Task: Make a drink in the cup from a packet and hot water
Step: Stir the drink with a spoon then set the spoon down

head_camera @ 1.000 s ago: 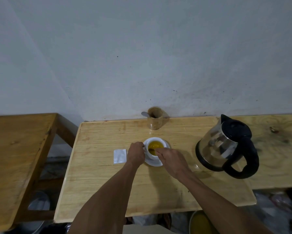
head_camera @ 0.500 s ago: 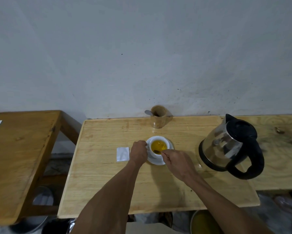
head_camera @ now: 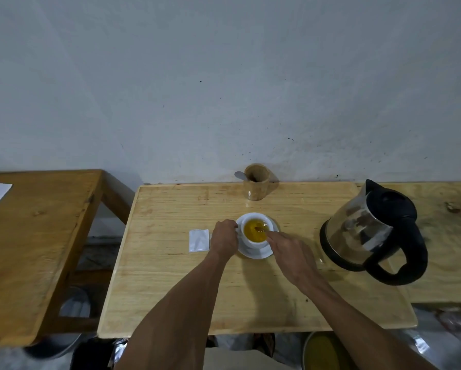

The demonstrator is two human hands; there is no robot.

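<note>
A white cup (head_camera: 250,240) filled with yellow-amber liquid stands on a white saucer (head_camera: 258,253) in the middle of the light wooden table (head_camera: 170,289). My left hand (head_camera: 224,239) grips the cup's left side at the handle. My right hand (head_camera: 290,252) pinches a small spoon (head_camera: 260,229) whose bowl dips into the liquid. A white packet (head_camera: 199,240) lies flat just left of my left hand. A steel kettle (head_camera: 368,231) with a black lid and handle stands to the right.
A wooden holder (head_camera: 256,186) with a spoon in it stands by the wall behind the cup. A darker wooden table (head_camera: 32,249) sits to the left, with a gap between. A yellow bucket (head_camera: 322,351) is below the table's front edge.
The spoon tip has shifted inside the cup and my right hand has moved slightly. My left hand stays on the cup. The view has drifted a little.
</note>
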